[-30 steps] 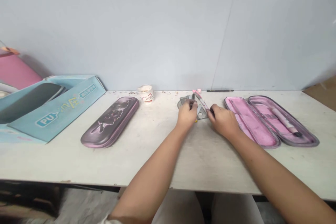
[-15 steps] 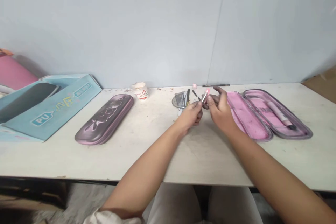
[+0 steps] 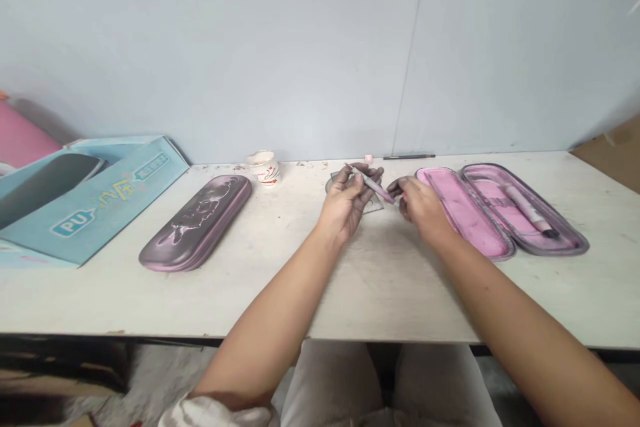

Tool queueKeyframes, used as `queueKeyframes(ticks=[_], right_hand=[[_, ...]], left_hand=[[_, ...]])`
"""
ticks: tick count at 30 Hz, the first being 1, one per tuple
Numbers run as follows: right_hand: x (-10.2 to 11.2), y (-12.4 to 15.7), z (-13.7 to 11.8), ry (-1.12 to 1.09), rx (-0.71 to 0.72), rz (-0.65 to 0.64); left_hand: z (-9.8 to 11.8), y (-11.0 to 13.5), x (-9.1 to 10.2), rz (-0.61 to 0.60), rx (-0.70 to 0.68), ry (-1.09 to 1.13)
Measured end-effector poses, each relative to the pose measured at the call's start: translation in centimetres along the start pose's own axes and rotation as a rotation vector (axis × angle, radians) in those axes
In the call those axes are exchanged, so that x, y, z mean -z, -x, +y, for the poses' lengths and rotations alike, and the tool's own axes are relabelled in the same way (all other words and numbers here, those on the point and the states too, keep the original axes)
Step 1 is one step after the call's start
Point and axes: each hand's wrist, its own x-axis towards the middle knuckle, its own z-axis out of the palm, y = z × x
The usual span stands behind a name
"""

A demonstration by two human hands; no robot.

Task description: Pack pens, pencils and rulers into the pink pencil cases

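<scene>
Left hand [image 3: 345, 205] up over the far middle of the table [image 3: 280, 293], palm partly turned up, and it has the pink-ended pen [image 3: 371, 183] clamped between thumb and fingers. The pen slants across that hand, one tip poking out on the far left, the pink end pointing near and right. And there's the right hand [image 3: 421, 208], just beside that pink end, fingers bent in close to the thumb; whether they're touching the pen, I can't tell from here.

Below the left hand, some see-through flat pieces [image 3: 374, 207] lie on the tabletop, mostly covered by the hand. Just beyond, a small pink block [image 3: 369, 159], and to its right a black pen [image 3: 409, 157] lying along the foot of the wall [image 3: 300, 53].

Over on the right, the open case [image 3: 487, 230] shows its pink lining, both halves spread flat, with a thick marker [image 3: 527, 208] resting in the right half, dark end towards the near side. Across to the left, a closed case [image 3: 197, 223] lies at a slant, a shiny outline drawing on its lid. Past it, near the wall, a paper cup [image 3: 266, 170] stands upright, and at the far left sits a blue box [image 3: 113, 203].
</scene>
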Motion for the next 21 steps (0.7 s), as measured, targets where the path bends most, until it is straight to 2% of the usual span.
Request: queueKeyframes(ticks=[2, 4, 6, 8, 11, 13, 17, 21], right_hand=[[-0.3, 0.4, -0.4, 0.004, -0.071, -0.156], [-0.3, 0.6, -0.9, 0.019, -0.112, -0.186], [0.0, 0.6, -1.1, 0.092, -0.089, -0.083], [0.3, 0.5, -1.3, 0.161, -0.014, 0.081], [0.7, 0.3, -1.3, 0.159, 0.131, 0.215], [0.8, 0.3, -1.3, 0.082, 0.143, 0.191], [0.9, 0.3, -1.1, -0.029, 0.007, 0.081], [1.1, -0.1, -0.5, -0.082, 0.026, 0.085]], left_hand=[[0.2, -0.3, 0.5, 0.020, -0.055, 0.040], [0.0, -0.6, 1.0, 0.051, -0.074, 0.042], [-0.4, -0.8, 1.4, 0.118, -0.059, -0.015], [-0.7, -0.8, 1.6, 0.181, -0.029, -0.083], [-0.8, -0.7, 1.7, 0.191, 0.003, -0.096], [-0.7, -0.7, 1.7, 0.177, 0.013, -0.067], [-0.7, -0.7, 1.8, 0.160, 0.026, -0.049], [-0.8, -0.7, 1.8, 0.148, 0.033, -0.057]])
